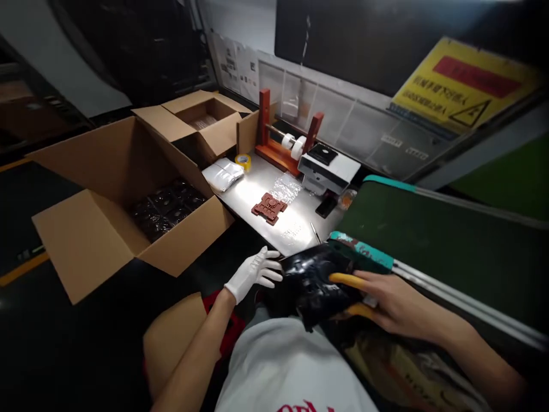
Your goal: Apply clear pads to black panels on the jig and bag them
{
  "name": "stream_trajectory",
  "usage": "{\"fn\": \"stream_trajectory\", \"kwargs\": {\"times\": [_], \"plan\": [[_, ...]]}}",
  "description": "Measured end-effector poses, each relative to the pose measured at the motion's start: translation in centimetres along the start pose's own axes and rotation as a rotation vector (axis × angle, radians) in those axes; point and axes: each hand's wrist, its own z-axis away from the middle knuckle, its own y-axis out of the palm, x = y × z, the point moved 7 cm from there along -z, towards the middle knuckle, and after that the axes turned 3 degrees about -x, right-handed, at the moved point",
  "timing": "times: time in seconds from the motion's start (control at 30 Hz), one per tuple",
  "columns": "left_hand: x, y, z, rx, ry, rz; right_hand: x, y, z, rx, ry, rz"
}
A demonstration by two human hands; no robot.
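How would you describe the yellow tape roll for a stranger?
Find the steel table beside the big cardboard box. At its far corner, the tape roll sits by a white packet. It is yellow, unlike the white rolls on the wooden stand.

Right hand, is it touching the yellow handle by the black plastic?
Touching: the head view shows the right hand with its fingers closed around the yellow handle.

The person is holding out the white-gloved left hand [254, 276] with its fingers spreading open, while the bare right hand [398, 303] is curling its fingers inward, the right arm [476, 352] reaching across from the lower right.
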Motion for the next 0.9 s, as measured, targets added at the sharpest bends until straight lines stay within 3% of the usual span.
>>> {"fn": "stream_trajectory", "kwargs": {"times": [0.07, 0.13, 0.27, 0.4, 0.5, 0.63, 0.77, 0.9], "plan": [[-2.8, -1.5, 1.5, 0.077, 0.079, -0.054, 4.0, 0.8, -3.8, 0.113, -0.051, -0.065], [-4.6, -4.1, 3.4, -0.001, 0.148, -0.087, 5.9, 1.0, -8.1, 0.109, -0.084, -0.151], [-6.6, -9.5, 6.5, -0.236, 0.249, 0.021, 5.8, 2.2, -14.8, -0.057, -0.058, -0.45], [-9.2, -12.7, 7.1, -0.374, 0.308, 0.095, 4.3, 4.4, -19.4, -0.285, 0.148, -0.83], [-11.7, -14.4, 5.5, -0.43, 0.307, 0.12, 4.1, 5.2, -22.7, -0.389, 0.256, -1.181], [-15.3, -16.6, 0.9, -0.394, 0.313, 0.111, 3.5, 4.8, -27.2, -0.446, 0.318, -1.509], [-18.7, -18.6, -3.4, -0.303, 0.262, 0.11, 1.8, 3.7, -32.2, -0.542, 0.345, -1.684], [-21.6, -20.6, -6.1, -0.227, 0.186, 0.081, 0.6, 3.8, -36.9, -0.619, 0.517, -1.716]]}}
